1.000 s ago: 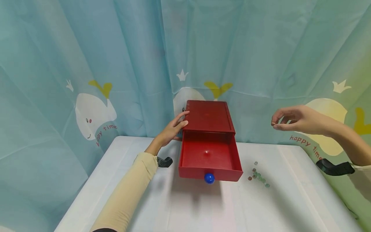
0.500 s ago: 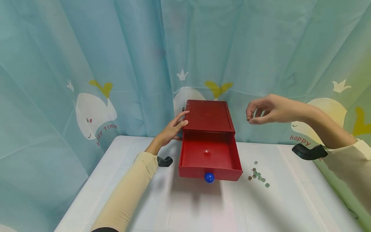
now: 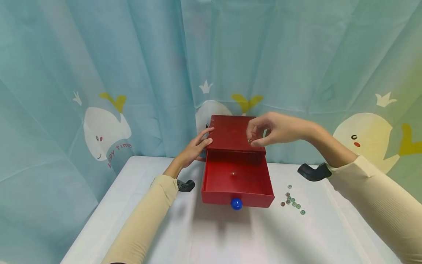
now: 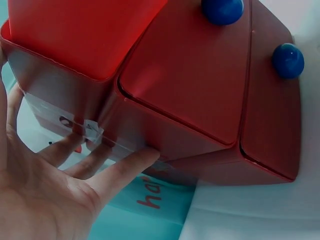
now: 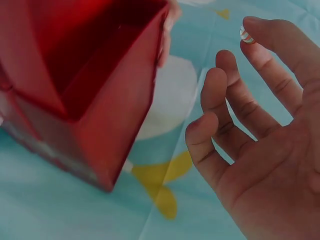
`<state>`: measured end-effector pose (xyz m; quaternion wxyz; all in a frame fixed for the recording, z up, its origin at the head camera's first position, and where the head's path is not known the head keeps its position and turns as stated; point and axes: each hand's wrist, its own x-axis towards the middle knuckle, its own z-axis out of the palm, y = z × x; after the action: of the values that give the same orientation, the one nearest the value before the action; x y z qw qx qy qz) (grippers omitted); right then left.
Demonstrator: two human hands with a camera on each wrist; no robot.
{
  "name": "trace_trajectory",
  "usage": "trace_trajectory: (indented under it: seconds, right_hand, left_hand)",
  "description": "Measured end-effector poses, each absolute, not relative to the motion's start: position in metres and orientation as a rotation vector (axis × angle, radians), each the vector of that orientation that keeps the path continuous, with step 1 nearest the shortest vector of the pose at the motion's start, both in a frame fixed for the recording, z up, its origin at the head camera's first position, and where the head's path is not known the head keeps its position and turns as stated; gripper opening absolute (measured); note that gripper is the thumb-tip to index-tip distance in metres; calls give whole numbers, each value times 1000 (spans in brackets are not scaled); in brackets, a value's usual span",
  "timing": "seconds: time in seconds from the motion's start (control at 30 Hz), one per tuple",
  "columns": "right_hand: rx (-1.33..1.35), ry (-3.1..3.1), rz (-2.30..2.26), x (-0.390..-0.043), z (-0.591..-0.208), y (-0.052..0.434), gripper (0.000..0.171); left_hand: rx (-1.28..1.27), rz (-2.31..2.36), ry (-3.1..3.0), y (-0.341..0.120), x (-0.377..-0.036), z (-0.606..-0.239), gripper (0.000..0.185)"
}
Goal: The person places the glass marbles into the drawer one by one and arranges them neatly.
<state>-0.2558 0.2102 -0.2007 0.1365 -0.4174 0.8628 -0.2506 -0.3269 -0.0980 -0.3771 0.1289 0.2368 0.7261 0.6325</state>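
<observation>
A red drawer box (image 3: 235, 132) stands on the white table (image 3: 211, 234), its top drawer (image 3: 236, 181) pulled out, with a blue knob (image 3: 236, 204) on the front. A small bead lies on the drawer floor (image 3: 233, 173). My left hand (image 3: 197, 146) rests with straight fingers against the box's left side (image 4: 100, 135). My right hand (image 3: 267, 130) hovers over the box's front edge, above the back of the drawer, pinching a small bead (image 3: 249, 140) between fingertips; the bead (image 5: 246, 35) also shows in the right wrist view.
Several small glass beads (image 3: 292, 200) lie on the table right of the drawer. A teal curtain with whale prints (image 3: 105, 132) hangs close behind the table. The left wrist view shows lower drawers with blue knobs (image 4: 287, 60).
My right hand has moved left with the pinched bead, from well right of the box to above the drawer's back. The left hand stayed on the box.
</observation>
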Motion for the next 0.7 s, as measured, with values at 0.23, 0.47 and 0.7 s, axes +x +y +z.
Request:
trace_trajectory:
  seconds: [0.23, 0.47, 0.7]
  right_hand:
    - [-1271, 2451, -722, -261, -208, 178, 14]
    - [-1366, 2379, -710, -262, -225, 155, 10]
    - [-1365, 2307, -700, -262, -244, 140, 12]
  left_hand:
    - [686, 1840, 2117, -99, -327, -375, 56]
    - [662, 1836, 2129, -96, -326, -375, 57]
    - [675, 1829, 2132, -96, -326, -374, 55]
